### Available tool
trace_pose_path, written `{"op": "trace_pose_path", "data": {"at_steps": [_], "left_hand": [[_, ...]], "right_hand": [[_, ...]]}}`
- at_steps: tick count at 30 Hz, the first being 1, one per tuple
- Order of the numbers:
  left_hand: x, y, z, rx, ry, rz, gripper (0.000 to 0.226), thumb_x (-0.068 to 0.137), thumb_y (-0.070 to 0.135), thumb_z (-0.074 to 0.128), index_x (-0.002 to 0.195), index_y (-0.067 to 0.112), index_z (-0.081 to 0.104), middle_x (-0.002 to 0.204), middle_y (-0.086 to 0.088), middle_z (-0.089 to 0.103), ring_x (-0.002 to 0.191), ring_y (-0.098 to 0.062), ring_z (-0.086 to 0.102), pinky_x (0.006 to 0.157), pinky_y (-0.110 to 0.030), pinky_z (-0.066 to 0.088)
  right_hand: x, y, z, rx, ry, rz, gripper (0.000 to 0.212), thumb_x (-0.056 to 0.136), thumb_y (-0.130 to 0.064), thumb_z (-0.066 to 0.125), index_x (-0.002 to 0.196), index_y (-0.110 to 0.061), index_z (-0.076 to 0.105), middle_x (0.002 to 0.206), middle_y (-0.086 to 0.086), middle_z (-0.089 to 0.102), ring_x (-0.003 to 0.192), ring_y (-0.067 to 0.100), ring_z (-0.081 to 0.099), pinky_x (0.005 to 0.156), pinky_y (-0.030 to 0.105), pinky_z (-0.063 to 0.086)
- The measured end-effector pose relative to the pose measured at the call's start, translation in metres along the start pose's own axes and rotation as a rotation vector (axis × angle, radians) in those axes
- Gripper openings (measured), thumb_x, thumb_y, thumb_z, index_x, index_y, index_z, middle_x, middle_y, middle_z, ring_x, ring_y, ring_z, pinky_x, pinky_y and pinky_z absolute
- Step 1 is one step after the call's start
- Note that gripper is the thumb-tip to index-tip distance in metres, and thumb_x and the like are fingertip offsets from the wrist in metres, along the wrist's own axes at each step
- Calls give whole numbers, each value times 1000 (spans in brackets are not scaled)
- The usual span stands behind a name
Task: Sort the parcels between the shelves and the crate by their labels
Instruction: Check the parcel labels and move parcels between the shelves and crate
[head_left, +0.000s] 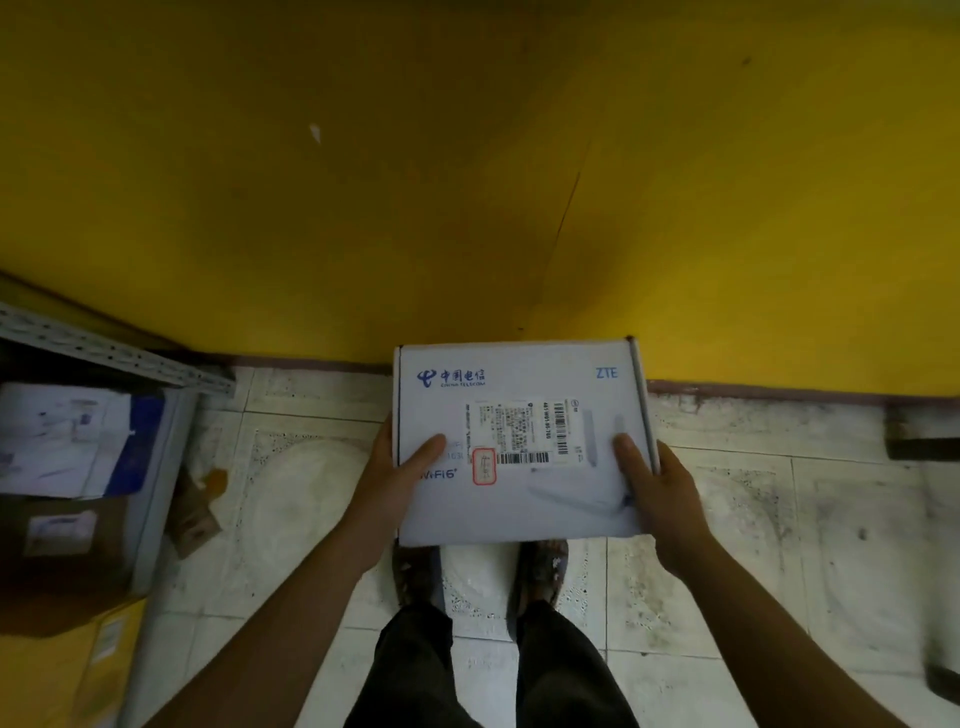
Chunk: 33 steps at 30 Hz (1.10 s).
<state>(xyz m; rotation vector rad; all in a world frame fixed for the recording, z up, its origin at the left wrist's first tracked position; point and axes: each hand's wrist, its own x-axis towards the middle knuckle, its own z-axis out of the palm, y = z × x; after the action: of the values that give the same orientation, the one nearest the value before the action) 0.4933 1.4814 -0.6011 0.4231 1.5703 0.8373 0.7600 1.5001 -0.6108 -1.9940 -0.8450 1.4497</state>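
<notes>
A flat white parcel box (519, 395) with blue print and a barcode shipping label (524, 431) is held level in front of me, above my feet. My left hand (400, 473) grips its left edge, thumb lying on top near a small red-framed mark. My right hand (654, 483) grips the right edge, thumb on the lid. The fingers of both hands are hidden under the box. At the far left stands a grey metal shelf (104, 348) holding a white and blue parcel (78, 441) and a brown carton (62, 551) below it.
A yellow wall (467, 156) rises straight ahead, meeting a white tiled floor (311, 493). A yellow parcel (67, 670) lies at the lower left beside the shelf post. A scrap of cardboard (197, 509) lies on the tiles. A dark object (924, 431) shows at the right edge.
</notes>
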Motion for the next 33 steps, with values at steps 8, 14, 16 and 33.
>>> {"op": "trace_pose_path", "data": {"at_steps": [8,14,16,33], "left_hand": [[67,-95,17,101,120,-87,57,89,22,68,134,28,33,117,7,56,95,-4,57,73,-22,47],[128,-148,12,193,51,-166,43,92,19,61,132,32,48,125,4,58,109,-17,56,80,-31,48],[147,-164,10,232,43,-180,45,93,18,60,134,30,48,128,2,57,117,-21,53,88,-36,46],[291,-280,6,296,242,-235,50,95,27,56,143,26,41,132,-2,52,117,-22,50,98,-40,42]], "right_hand": [[77,76,20,-28,12,91,21,92,-40,60,107,-26,56,102,-3,67,90,16,65,76,37,56],[123,129,46,-36,36,154,24,96,-33,56,115,-19,52,101,-2,64,89,13,63,68,27,53],[138,146,54,-59,23,165,20,97,-33,54,112,-20,55,105,2,65,94,18,63,77,33,55],[271,274,134,-102,39,245,46,95,-31,59,135,-13,47,117,1,55,102,17,53,82,28,45]]}}
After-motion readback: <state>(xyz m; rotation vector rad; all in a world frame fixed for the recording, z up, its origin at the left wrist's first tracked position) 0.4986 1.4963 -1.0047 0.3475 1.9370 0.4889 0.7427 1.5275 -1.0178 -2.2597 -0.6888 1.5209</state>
